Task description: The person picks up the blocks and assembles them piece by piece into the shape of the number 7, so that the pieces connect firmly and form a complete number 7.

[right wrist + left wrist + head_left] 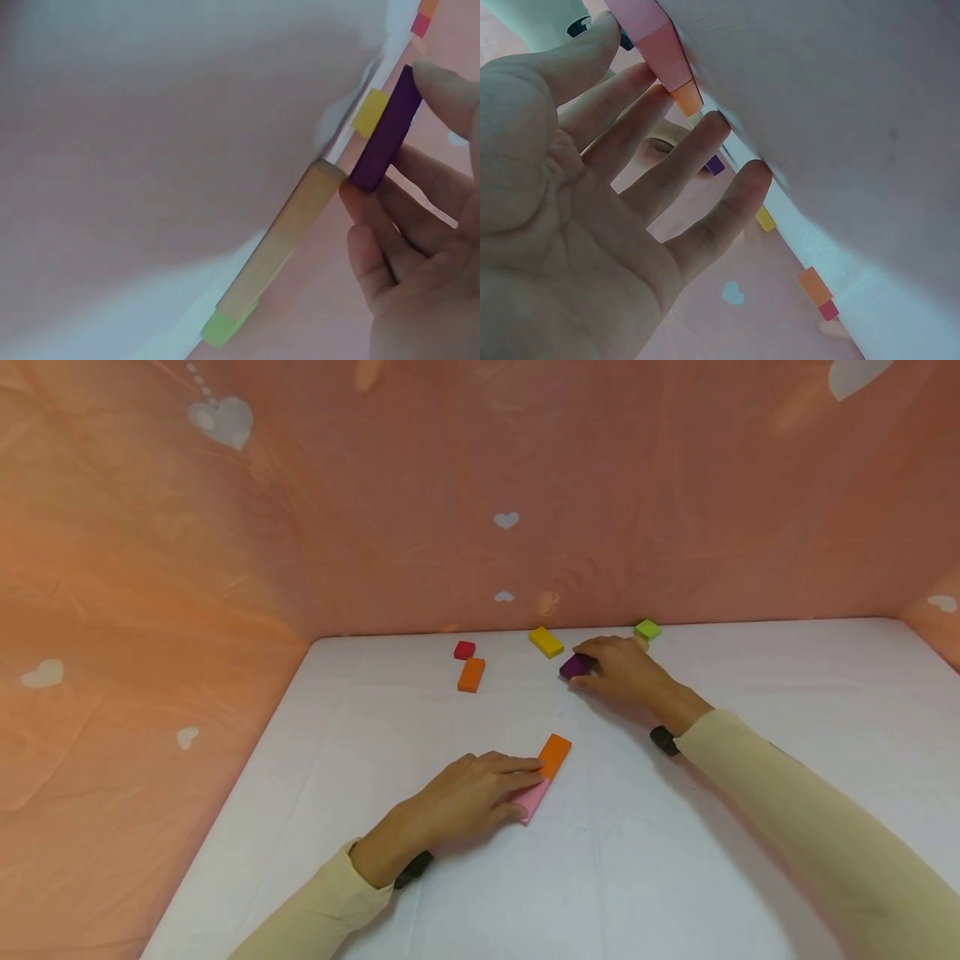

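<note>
My left hand (pixel 468 793) rests on the table with fingers mostly straight, its fingertips and thumb touching a pink block (pixel 531 802). End to end with the pink block lies an orange block (pixel 556 755), slanting up to the right. Farther back, my right hand (pixel 628 675) pinches a purple block (pixel 573 667) between thumb and fingers. The right wrist view shows this purple block (pixel 388 131) tilted in the grip, above a plain wooden block (pixel 281 240). In the head view the right hand hides most of that wooden block.
Along the back lie a red block (pixel 464 650), a second orange block (pixel 471 675), a yellow block (pixel 546 642) and a green block (pixel 647 629). An orange cloth wall (pixel 420 527) with pale hearts rises behind the white tabletop (pixel 360 735).
</note>
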Demonstrator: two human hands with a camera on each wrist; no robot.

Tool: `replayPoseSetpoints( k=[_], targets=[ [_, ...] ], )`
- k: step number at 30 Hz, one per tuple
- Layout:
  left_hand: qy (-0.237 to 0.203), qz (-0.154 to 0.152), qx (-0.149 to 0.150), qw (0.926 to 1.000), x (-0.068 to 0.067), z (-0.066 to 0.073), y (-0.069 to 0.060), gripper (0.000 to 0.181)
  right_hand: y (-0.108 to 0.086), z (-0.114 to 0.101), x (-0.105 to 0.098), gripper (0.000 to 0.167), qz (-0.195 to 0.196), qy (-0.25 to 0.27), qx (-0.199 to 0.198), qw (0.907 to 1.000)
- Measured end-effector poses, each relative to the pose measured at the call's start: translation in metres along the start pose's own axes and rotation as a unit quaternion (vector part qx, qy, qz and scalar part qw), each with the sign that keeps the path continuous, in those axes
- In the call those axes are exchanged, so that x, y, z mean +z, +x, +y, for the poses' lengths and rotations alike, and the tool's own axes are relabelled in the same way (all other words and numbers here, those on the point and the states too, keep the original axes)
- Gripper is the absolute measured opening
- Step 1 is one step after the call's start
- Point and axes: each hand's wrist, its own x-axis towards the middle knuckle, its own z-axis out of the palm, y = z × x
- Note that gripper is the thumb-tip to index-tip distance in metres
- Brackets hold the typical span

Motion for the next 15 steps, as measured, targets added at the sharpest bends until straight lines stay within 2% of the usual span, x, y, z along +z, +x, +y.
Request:
replayPoseSetpoints(
  k=[5,15],
  targets=[
    [0.002,-0.002,-0.002,1.0000,-0.001,-0.001,0.000,0.052,-0.004,-0.005,0.001,0.061,0.008,0.007,-0.019,0.9998],
    [0.002,0.000,-0.001,1.0000,0.000,-0.001,0.001,0.052,-0.017,-0.011,0.005,0.059,0.034,-0.019,-0.081,0.9959]
  ],
)
